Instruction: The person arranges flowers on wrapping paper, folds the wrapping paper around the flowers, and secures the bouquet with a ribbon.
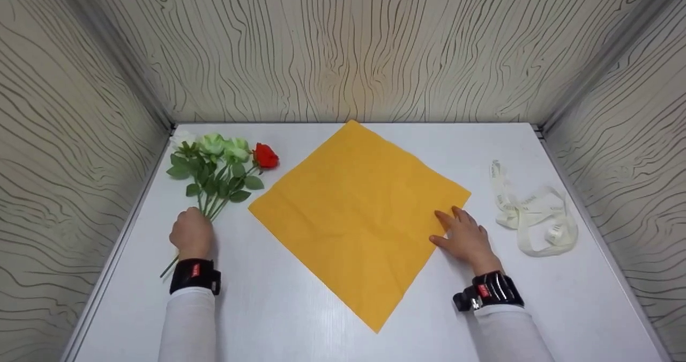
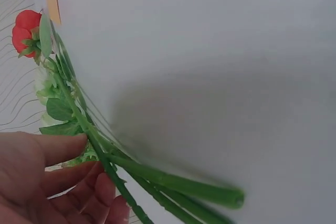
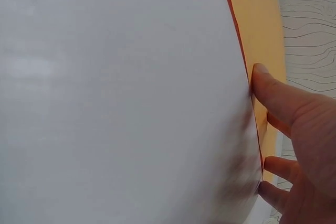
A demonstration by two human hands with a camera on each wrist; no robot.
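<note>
On the left of the table lies a bunch of flowers (image 1: 217, 177) with a red rose (image 1: 266, 156), pale green blooms (image 1: 224, 146) and a white one behind leafy stems. My left hand (image 1: 192, 234) grips the green stems (image 2: 100, 142) below the leaves; their cut ends stick out past it. A square orange wrapping sheet (image 1: 348, 206) is spread mid-table, one corner toward me. My right hand (image 1: 465, 237) rests at its right edge with fingers spread, the thumb and fingertips (image 3: 260, 74) on the sheet along its edge.
A loosely coiled cream ribbon (image 1: 536, 214) with printed letters lies on the right side of the white table (image 1: 268, 308). Wood-grain patterned panels (image 1: 343, 45) stand behind the table and on both sides.
</note>
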